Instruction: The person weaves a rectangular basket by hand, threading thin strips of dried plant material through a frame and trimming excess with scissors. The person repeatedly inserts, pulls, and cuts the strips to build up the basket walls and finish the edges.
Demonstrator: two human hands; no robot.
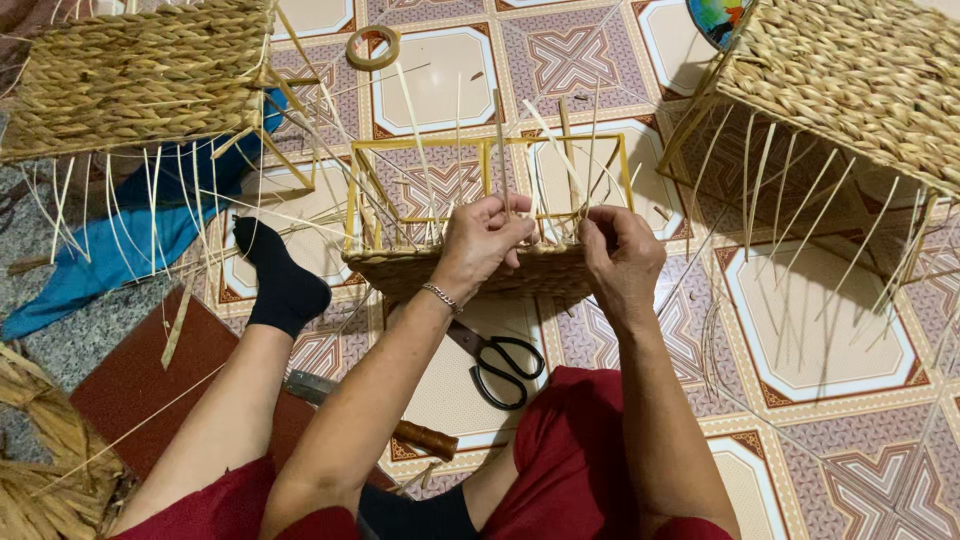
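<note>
Basket (470, 268), half-woven on a yellow frame (487, 145), on the floor (800, 330). Left hand (485, 240) and right hand (618, 255) — fingers pinched shut on straw strands (500, 140) at the rim. Weaving in hand; scissors (500, 362) lie below the fingers.

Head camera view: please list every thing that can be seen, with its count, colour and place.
Basket in progress: one, straw weave on a yellow frame, centre, on the floor.
Finished woven baskets: two, straw colour, top left and top right.
Scissors: one, black handles, on the floor below the basket.
Tape roll: one, tan, top centre on the floor.
Blue cloth: one, left.
Wooden-handled tool: one, brown handle, under the left arm.
Brown board: one, lower left.
Loose straw: a bundle, bottom left.
Tiled floor: patterned cream and purple.
Black sock: one, on the person's foot.
Left hand: grips the strands.
Right hand: on the basket edge.
</note>
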